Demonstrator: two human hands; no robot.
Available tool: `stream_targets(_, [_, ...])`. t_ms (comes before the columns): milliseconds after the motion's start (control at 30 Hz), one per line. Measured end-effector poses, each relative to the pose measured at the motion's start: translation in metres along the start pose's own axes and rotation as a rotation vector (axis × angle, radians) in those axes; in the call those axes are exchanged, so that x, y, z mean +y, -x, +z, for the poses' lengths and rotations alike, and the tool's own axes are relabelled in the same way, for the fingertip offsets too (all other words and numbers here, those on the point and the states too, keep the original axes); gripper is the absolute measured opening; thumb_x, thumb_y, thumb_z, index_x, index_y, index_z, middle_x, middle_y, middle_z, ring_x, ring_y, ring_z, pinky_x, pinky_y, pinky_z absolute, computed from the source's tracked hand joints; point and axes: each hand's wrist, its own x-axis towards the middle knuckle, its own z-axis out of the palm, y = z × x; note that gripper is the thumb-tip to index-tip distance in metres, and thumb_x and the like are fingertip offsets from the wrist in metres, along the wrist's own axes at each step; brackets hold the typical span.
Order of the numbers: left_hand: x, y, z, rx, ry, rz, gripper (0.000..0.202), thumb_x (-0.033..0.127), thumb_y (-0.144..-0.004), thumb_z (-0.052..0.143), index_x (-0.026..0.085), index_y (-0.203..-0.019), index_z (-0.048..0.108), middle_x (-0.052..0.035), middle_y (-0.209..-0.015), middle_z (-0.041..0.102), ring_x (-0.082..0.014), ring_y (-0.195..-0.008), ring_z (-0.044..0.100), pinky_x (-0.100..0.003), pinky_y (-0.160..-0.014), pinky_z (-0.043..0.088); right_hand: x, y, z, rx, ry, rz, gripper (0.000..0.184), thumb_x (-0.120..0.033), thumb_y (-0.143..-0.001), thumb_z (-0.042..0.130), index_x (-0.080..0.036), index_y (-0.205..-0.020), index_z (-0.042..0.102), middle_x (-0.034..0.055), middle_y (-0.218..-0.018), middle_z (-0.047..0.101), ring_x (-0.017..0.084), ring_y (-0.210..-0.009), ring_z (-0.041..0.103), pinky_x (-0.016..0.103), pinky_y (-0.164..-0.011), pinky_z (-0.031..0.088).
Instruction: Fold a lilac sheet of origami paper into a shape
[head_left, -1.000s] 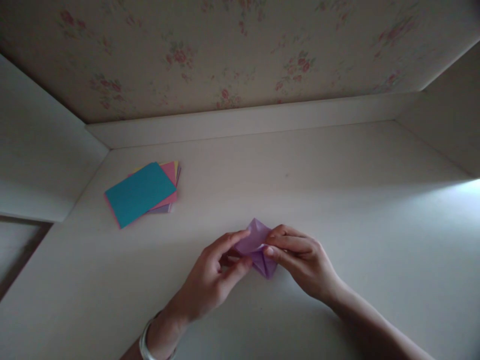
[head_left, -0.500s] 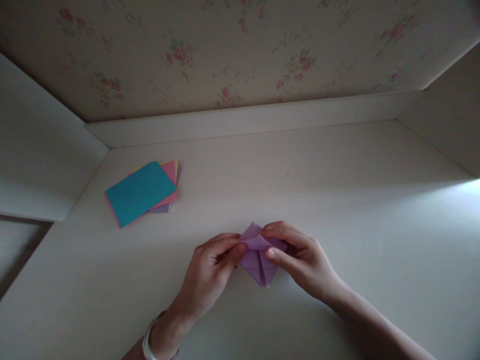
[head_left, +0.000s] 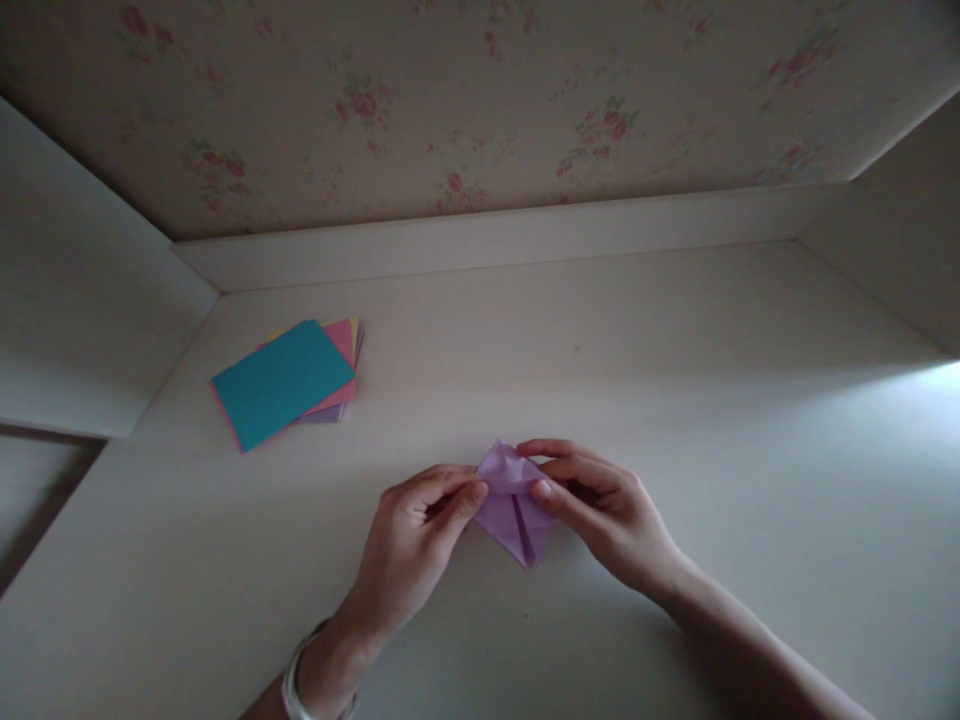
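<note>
Between my two hands is a folded piece of purple origami paper [head_left: 506,515], roughly diamond-shaped, with a dark slit down its lower half and a fold across its upper part. My left hand [head_left: 420,535] pinches its left corner between thumb and fingers. On the other side, my right hand [head_left: 611,510] grips the right part, thumb in front on the fold and fingers behind near the upper edge. The fingertips behind the paper are partly hidden.
A stack of coloured paper [head_left: 285,385] lies to the left, teal on top, with pink, yellow and purple edges showing. The white desk [head_left: 600,340] is bounded by a raised back edge [head_left: 480,235] and side panels. Flowered wallpaper [head_left: 360,110] covers the wall behind.
The upper flap of the purple paper now lies flatter and more closed. My right fingers have shifted slightly along its upper edge, and both hands keep their hold.
</note>
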Motion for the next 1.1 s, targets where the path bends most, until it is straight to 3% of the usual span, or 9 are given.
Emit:
stream_targets(133, [-0.001,-0.002,-0.004,0.036,-0.004,-0.127,0.035,0.049,-0.092,0.062,0.018,-0.08,0.073,0.0,-0.066,0.064,-0.0134,-0.063,0.057,-0.02,-0.058,0.043,-0.007,-0.001,-0.006,-0.218,-0.132,0.041,0.037,-0.029,-0.082,0.078,-0.028,-0.119,0.072,0.0094,-0.146,0.049,0.024,-0.119,0.062,0.032,-0.093,0.058])
stream_targets(200, [-0.002,-0.002,-0.004,0.051,0.0,-0.167,0.038,0.051,-0.091,0.062,0.018,-0.075,0.071,0.0003,-0.063,0.061,-0.0133,-0.062,0.055,-0.02,-0.056,0.041,-0.007,-0.001,-0.006,-0.241,-0.137,0.061,0.04,-0.029,-0.081,0.079,-0.028,-0.121,0.072,0.0094,-0.146,0.047,0.024,-0.117,0.064,0.033,-0.094,0.058])
stream_targets(300, [-0.003,-0.002,-0.001,0.062,0.042,-0.223,0.043,0.054,-0.089,0.063,0.016,-0.069,0.068,0.0009,-0.06,0.057,-0.0126,-0.059,0.052,-0.02,-0.055,0.039,-0.005,-0.002,-0.003,-0.204,-0.111,0.108,0.026,-0.032,-0.083,0.078,-0.025,-0.108,0.078,0.0094,-0.138,0.054,0.02,-0.103,0.069,0.028,-0.085,0.06])
stream_targets(400, [-0.003,-0.003,0.001,0.064,0.087,-0.261,0.045,0.056,-0.088,0.063,0.016,-0.066,0.064,0.0017,-0.059,0.054,-0.0119,-0.058,0.049,-0.02,-0.053,0.038,-0.002,-0.003,-0.001,-0.176,-0.06,0.092,0.02,-0.034,-0.085,0.075,-0.024,-0.102,0.079,0.0092,-0.131,0.059,0.02,-0.105,0.067,0.026,-0.084,0.058])
stream_targets(633, [0.0,-0.002,0.001,0.061,0.056,-0.247,0.045,0.055,-0.088,0.062,0.016,-0.066,0.063,0.0021,-0.057,0.054,-0.0113,-0.055,0.047,-0.019,-0.049,0.034,-0.003,-0.004,-0.002,-0.13,0.06,0.019,0.02,-0.037,-0.093,0.065,-0.021,-0.094,0.079,0.0095,-0.119,0.069,0.019,-0.104,0.066,0.027,-0.087,0.053])
stream_targets(833, [0.001,0.0,0.001,0.062,-0.032,-0.103,0.04,0.049,-0.093,0.059,0.016,-0.07,0.065,0.0015,-0.062,0.056,-0.0116,-0.059,0.048,-0.02,-0.053,0.036,0.0,-0.005,0.0,-0.055,0.073,0.098,0.022,-0.04,-0.091,0.067,-0.022,-0.087,0.078,0.0078,-0.123,0.07,0.023,-0.113,0.065,0.03,-0.092,0.051])
stream_targets(1000, [0.0,0.003,0.002,0.04,-0.055,-0.03,0.032,0.045,-0.095,0.059,0.018,-0.081,0.071,0.0,-0.07,0.065,-0.0128,-0.063,0.056,-0.019,-0.057,0.043,0.004,-0.003,0.004,0.063,0.036,0.051,0.016,-0.038,-0.088,0.07,-0.026,-0.094,0.079,0.0053,-0.111,0.076,0.019,-0.097,0.071,0.028,-0.082,0.055])
stream_targets(1100, [-0.003,0.003,0.003,0.035,-0.051,0.003,0.025,0.041,-0.094,0.061,0.02,-0.089,0.074,-0.0011,-0.078,0.072,-0.0142,-0.068,0.064,-0.02,-0.063,0.049,0.004,-0.002,0.006,0.138,0.042,0.027,0.013,-0.036,-0.087,0.072,-0.025,-0.089,0.079,0.0047,-0.106,0.076,0.018,-0.094,0.071,0.026,-0.08,0.055])
